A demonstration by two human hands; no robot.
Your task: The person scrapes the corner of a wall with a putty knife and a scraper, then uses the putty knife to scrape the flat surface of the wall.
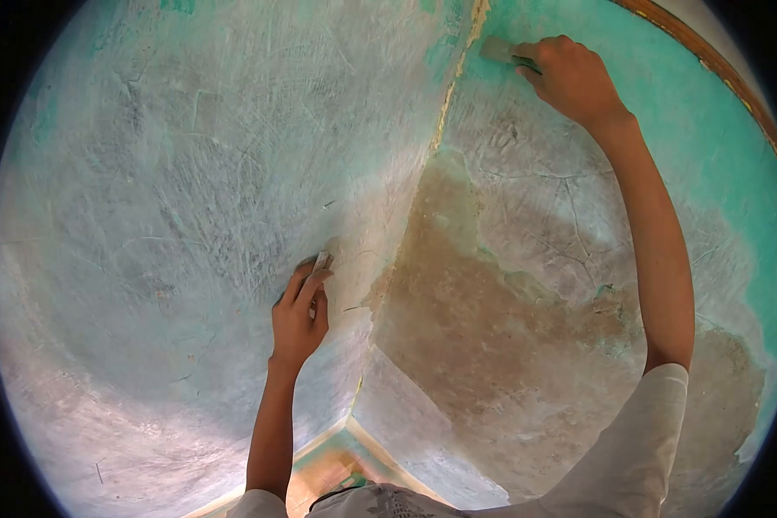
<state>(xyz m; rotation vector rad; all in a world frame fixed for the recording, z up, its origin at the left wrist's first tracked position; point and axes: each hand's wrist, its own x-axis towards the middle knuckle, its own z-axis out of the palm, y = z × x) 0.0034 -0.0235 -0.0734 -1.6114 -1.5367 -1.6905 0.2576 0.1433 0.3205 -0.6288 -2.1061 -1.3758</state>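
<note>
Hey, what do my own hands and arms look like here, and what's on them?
Your left hand and right hand are bare, with no gloves, watch or bracelet visible. Both forearms are uncovered. The right sleeve is pale grey and ends near the elbow; only the edge of a similar left sleeve shows.

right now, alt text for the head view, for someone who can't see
The right hand holds a scraper against green paint high on the right wall; the left hand holds a small tool at the left wall. The patchy walls meet in a corner.
</note>
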